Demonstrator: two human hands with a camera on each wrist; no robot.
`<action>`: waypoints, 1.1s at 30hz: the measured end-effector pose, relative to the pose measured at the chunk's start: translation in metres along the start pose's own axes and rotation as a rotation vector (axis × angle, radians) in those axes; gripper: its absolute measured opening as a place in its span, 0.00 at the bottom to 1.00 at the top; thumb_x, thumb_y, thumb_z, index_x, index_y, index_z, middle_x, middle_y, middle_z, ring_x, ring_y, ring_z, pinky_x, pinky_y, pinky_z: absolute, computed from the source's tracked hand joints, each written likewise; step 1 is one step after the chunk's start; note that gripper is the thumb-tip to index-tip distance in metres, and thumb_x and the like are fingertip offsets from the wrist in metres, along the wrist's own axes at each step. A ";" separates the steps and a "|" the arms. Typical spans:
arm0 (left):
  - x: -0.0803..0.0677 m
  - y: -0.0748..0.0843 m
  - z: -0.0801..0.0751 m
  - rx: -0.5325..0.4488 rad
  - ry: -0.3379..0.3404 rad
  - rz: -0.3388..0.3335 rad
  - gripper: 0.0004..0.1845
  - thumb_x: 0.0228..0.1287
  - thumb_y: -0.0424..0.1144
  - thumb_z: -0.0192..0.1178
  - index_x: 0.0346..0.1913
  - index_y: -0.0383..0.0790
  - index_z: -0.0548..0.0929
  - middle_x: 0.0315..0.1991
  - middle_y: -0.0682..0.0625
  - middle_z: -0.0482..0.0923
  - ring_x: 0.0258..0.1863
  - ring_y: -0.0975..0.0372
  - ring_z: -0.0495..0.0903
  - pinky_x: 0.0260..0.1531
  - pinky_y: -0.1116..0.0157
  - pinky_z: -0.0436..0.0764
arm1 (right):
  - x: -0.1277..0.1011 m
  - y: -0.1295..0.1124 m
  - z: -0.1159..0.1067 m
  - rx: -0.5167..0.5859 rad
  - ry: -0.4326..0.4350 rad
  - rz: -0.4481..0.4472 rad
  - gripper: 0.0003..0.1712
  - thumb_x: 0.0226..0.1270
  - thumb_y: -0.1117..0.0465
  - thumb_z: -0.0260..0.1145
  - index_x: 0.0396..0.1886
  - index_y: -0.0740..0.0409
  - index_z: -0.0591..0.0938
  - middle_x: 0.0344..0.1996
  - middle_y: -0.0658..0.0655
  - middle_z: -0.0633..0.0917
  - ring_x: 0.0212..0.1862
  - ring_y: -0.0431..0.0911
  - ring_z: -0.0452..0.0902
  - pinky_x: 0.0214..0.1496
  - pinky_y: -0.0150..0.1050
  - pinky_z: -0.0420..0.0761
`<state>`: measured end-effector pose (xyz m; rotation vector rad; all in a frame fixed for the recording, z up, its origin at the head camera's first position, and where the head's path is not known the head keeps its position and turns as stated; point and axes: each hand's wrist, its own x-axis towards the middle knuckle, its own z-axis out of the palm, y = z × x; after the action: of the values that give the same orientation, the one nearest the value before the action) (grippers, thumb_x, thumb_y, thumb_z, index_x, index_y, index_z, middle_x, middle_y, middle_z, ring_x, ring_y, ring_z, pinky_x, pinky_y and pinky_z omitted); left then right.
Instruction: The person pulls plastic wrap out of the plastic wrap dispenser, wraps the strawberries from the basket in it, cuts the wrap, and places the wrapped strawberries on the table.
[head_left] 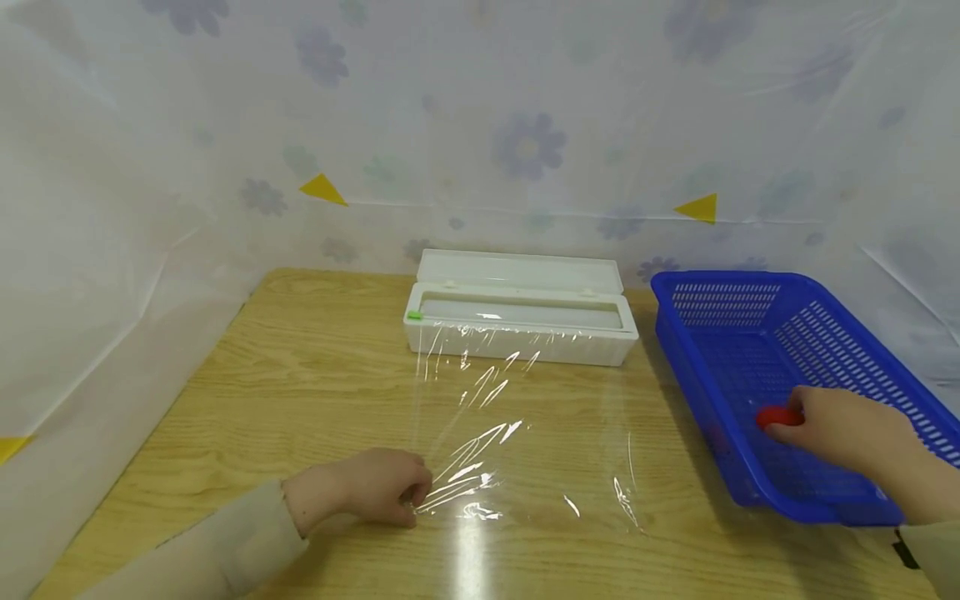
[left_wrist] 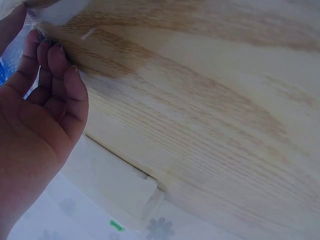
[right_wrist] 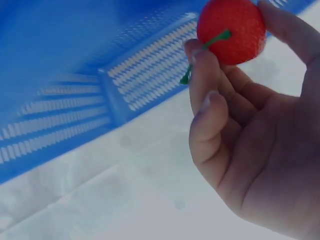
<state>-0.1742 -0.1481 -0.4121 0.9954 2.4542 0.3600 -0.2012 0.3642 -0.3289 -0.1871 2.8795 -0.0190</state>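
Observation:
A sheet of clear cling film (head_left: 517,442) lies pulled out over the wooden table (head_left: 300,375) from a white dispenser box (head_left: 520,317) with its lid up. My left hand (head_left: 375,487) rests at the film's near left corner, fingers curled down on its edge. My right hand (head_left: 832,429) is inside the blue basket (head_left: 757,333), pinching a small red fruit (head_left: 776,416). In the right wrist view the red fruit (right_wrist: 231,31) with a green stem sits between my fingertips (right_wrist: 200,55). The left wrist view shows my left hand (left_wrist: 37,115) against the table (left_wrist: 210,115).
The blue perforated basket stands at the table's right side, beside the dispenser. A flowered plastic sheet (head_left: 525,125) walls the table at the back and both sides. Yellow triangle markers (head_left: 322,190) are stuck on it.

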 end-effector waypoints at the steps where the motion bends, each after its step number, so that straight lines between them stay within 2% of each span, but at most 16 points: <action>1: 0.000 0.000 0.000 0.004 0.002 0.002 0.11 0.50 0.41 0.66 0.24 0.50 0.72 0.24 0.62 0.66 0.23 0.72 0.63 0.26 0.74 0.67 | -0.001 -0.003 -0.003 -0.005 0.023 0.000 0.20 0.58 0.46 0.63 0.25 0.59 0.74 0.17 0.48 0.71 0.20 0.43 0.64 0.21 0.37 0.60; 10: 0.002 0.001 0.001 0.021 -0.001 0.012 0.11 0.49 0.40 0.66 0.23 0.49 0.72 0.24 0.62 0.66 0.23 0.72 0.63 0.25 0.74 0.67 | -0.009 -0.021 -0.013 -0.013 0.107 0.013 0.21 0.59 0.44 0.62 0.22 0.56 0.71 0.15 0.48 0.70 0.19 0.44 0.63 0.19 0.38 0.59; 14: 0.001 0.003 -0.001 0.010 0.000 0.006 0.11 0.49 0.40 0.66 0.24 0.49 0.72 0.24 0.62 0.66 0.23 0.72 0.63 0.26 0.74 0.67 | -0.008 -0.035 -0.018 0.025 0.153 0.036 0.23 0.59 0.44 0.62 0.30 0.62 0.75 0.17 0.50 0.73 0.19 0.44 0.65 0.18 0.38 0.61; 18: 0.000 0.004 -0.001 0.000 0.002 0.000 0.11 0.50 0.41 0.67 0.24 0.49 0.72 0.24 0.62 0.66 0.24 0.72 0.63 0.26 0.74 0.67 | -0.005 -0.062 -0.021 0.058 0.222 0.027 0.29 0.58 0.43 0.63 0.42 0.66 0.75 0.20 0.52 0.78 0.19 0.44 0.67 0.16 0.38 0.64; 24: 0.000 0.004 -0.001 0.001 0.011 0.010 0.11 0.50 0.42 0.67 0.24 0.49 0.72 0.24 0.61 0.66 0.24 0.72 0.63 0.26 0.74 0.67 | -0.002 -0.104 -0.018 0.015 0.285 -0.048 0.22 0.56 0.47 0.66 0.35 0.64 0.76 0.17 0.51 0.75 0.17 0.43 0.65 0.14 0.36 0.63; 33: -0.003 0.004 -0.002 0.016 0.026 0.023 0.10 0.49 0.40 0.66 0.24 0.48 0.73 0.24 0.61 0.66 0.23 0.72 0.63 0.26 0.75 0.67 | -0.006 -0.133 -0.008 -0.075 0.276 -0.123 0.20 0.54 0.47 0.68 0.33 0.59 0.77 0.17 0.51 0.75 0.19 0.44 0.66 0.16 0.38 0.63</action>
<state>-0.1710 -0.1476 -0.4080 1.0326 2.4741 0.3633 -0.1805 0.2329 -0.3154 -0.4049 3.1408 0.0432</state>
